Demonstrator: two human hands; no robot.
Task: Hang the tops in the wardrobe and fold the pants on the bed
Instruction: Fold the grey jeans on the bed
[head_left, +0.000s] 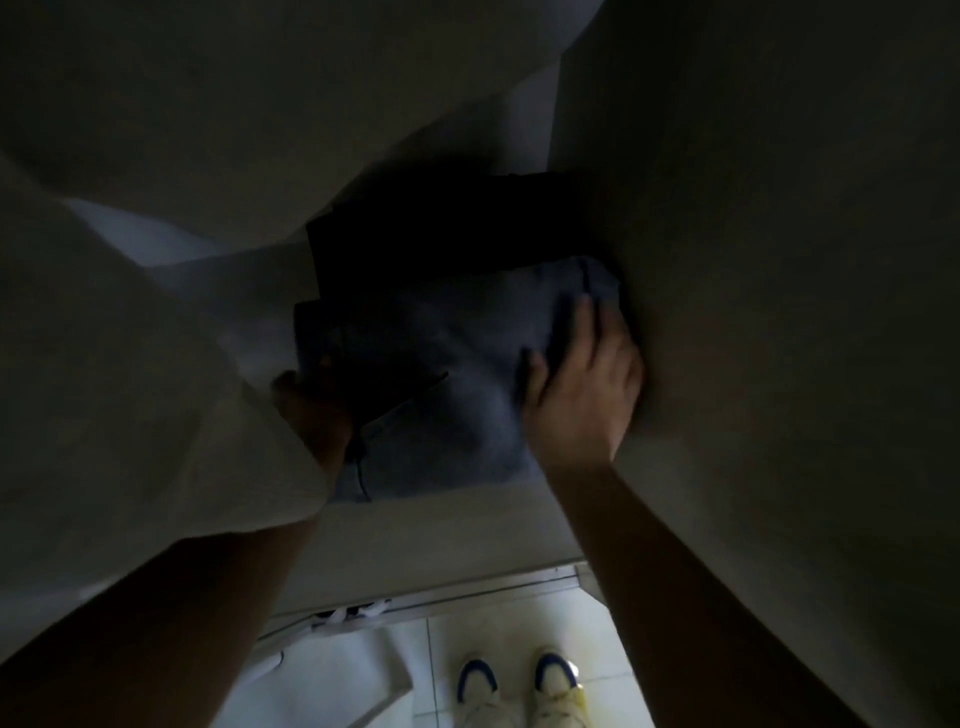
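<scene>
Deep inside the dim wardrobe, the right hand (582, 384) grasps the right edge of the folded blue jeans (441, 384), thumb on top of the denim and fingers curled round the fold beside the wardrobe's right wall (779, 260). Across the stack, the left hand (311, 410) holds the left edge of the same jeans, its fingers tucked under the cloth and partly hidden by a pale hanging garment (130, 389), so the exact finger pose there is hard to read. Both forearms reach forward and up from the bottom of the view, converging on the jeans.

Those jeans lie on the wardrobe shelf (415, 535), on or just in front of a darker folded garment (441, 228) that sits further back; which it is cannot be told in the gloom. The jeans' near edge lies close to the shelf's front lip. More pale fabric hangs overhead. Below the shelf, white floor tiles (519, 634) show, with two white-and-blue shoes (519, 680) standing on them.
</scene>
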